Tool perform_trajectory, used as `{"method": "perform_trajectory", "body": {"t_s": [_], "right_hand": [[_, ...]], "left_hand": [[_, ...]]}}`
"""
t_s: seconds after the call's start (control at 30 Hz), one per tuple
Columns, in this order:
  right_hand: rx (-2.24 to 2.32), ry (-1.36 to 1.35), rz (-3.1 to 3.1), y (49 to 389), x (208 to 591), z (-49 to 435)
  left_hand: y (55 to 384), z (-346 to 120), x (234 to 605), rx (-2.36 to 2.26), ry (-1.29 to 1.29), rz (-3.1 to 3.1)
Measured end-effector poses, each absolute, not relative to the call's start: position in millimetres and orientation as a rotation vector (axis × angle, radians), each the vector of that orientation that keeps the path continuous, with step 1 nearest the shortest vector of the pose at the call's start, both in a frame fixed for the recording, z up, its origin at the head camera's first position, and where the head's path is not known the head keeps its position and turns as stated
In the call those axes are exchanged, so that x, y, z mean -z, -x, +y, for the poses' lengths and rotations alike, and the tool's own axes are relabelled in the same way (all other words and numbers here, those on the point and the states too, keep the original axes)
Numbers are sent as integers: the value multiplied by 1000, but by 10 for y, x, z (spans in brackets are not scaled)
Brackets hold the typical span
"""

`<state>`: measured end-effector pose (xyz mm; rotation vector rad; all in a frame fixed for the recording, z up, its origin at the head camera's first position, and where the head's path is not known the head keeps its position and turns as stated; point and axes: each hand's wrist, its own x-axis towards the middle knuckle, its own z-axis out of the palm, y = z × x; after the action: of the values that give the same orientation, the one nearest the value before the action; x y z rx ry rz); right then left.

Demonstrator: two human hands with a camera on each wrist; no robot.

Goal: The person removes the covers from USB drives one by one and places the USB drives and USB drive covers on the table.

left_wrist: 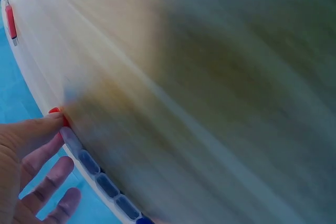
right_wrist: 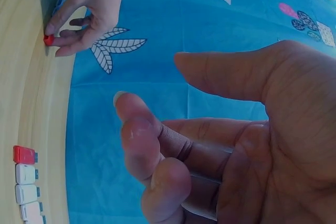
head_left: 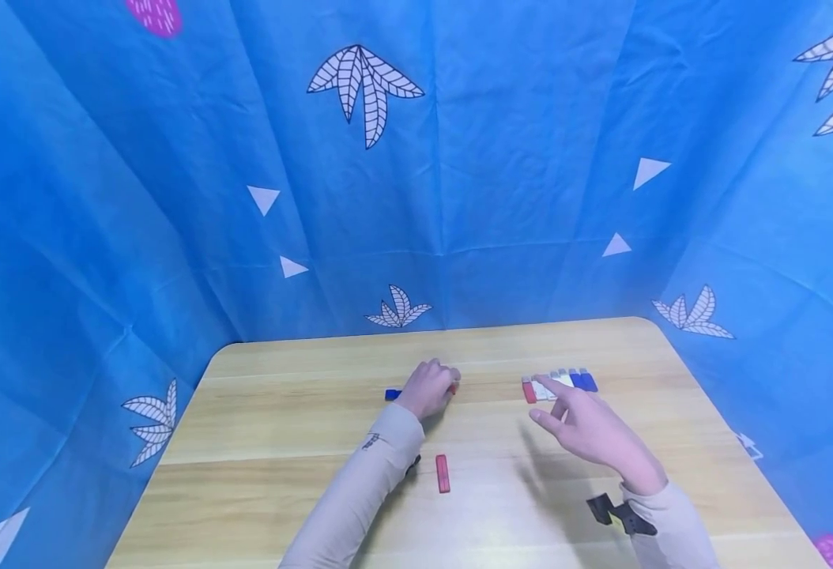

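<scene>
My left hand (head_left: 427,389) pinches a small red piece (right_wrist: 48,40) at the end of a row between thumb and forefinger. That red piece looks like a USB stick cap. Beside it in the left wrist view, several pale pieces with dark, hollow-looking ends (left_wrist: 107,185) line up towards a blue piece (head_left: 393,393). The hand hides most of this row in the head view. My right hand (head_left: 587,423) hovers near a second row, its forefinger extended and nothing held. This row has a red USB stick (right_wrist: 24,155), white sticks (right_wrist: 25,173) and blue sticks (head_left: 583,382), with grey tips.
A single red stick (head_left: 442,472) lies on the wooden table (head_left: 260,427), nearer than the rows and between the two arms. Blue patterned cloth (head_left: 516,197) hangs behind the table and along its sides.
</scene>
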<state>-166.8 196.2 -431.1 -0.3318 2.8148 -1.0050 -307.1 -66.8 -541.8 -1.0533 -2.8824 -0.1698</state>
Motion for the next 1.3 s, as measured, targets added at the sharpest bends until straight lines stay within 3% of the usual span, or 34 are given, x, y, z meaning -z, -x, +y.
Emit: {"method": "perform_trajectory", "body": {"t_s": [0.3, 0.5, 0.93, 1.3], "right_hand": [[1010, 361, 2812, 1665, 4312, 1921], [1005, 413, 2843, 1693, 4291, 1864], [938, 590, 2870, 1842, 4376, 1522], [716, 928, 2802, 1979, 4600, 1094]], "left_hand": [[3022, -796, 5432, 151, 1000, -2885], [2859, -1036, 5285, 209, 781, -2854], [1844, -1910, 5148, 747, 49, -2773], [1283, -2070, 5110, 787, -53, -2734]]}}
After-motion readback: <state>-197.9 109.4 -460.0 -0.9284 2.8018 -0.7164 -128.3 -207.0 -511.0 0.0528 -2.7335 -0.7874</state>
